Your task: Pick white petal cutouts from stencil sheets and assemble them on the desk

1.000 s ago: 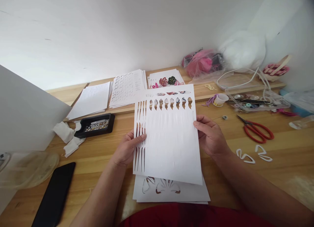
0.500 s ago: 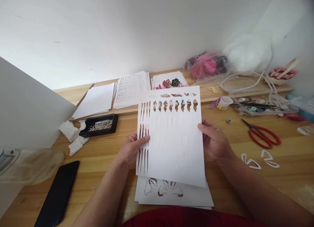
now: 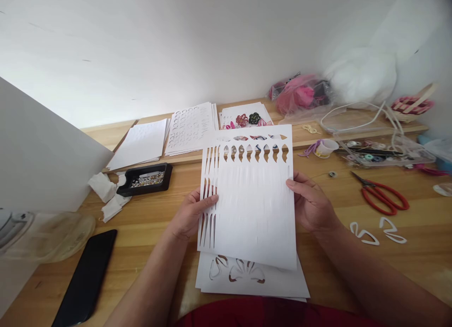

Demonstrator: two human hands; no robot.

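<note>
Held sheet (image 3: 256,209): landmark | bead tray (image 3: 167,178): left | phone (image 3: 84,277): left, nearer | scissors (image 3: 367,182): right | basket (image 3: 411,106): right, behind

There are two hands (image 3: 312,202), two white cutouts (image 3: 390,231), one phone (image 3: 84,277), one basket (image 3: 411,106)

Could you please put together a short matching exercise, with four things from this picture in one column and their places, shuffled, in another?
Things
1. White cut-out sheet
2. Red-handled scissors
3. Black phone
4. Black bead tray

Places
A. Beside the crumpled white material, left of the left hand
B. On the wooden tabletop, right of the right hand
C. Held by both hands
D. At the lower left of the view

Pairs: 1-C, 2-B, 3-D, 4-A
</note>
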